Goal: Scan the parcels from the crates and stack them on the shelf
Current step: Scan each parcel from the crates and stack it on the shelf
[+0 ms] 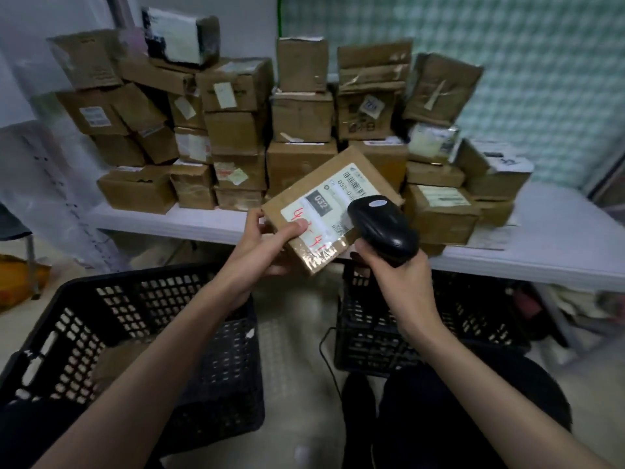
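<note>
My left hand (262, 247) grips a flat brown cardboard parcel (324, 184) by its lower left corner, thumb on its white shipping label. The parcel is tilted, label up, in front of the shelf. My right hand (389, 265) holds a black handheld barcode scanner (382, 225) whose head lies over the label's right side. Two black plastic crates stand on the floor below: a left crate (111, 319) with a brown parcel (118, 363) inside, and a right crate (473, 316) whose contents I cannot make out.
The white shelf (541, 245) carries several stacked cardboard parcels (236, 130) along the wall. A thin black cable (329, 363) runs across the floor between the crates. Clear plastic bags hang at left (44, 184). My dark-clad knees (456, 418) are at lower right.
</note>
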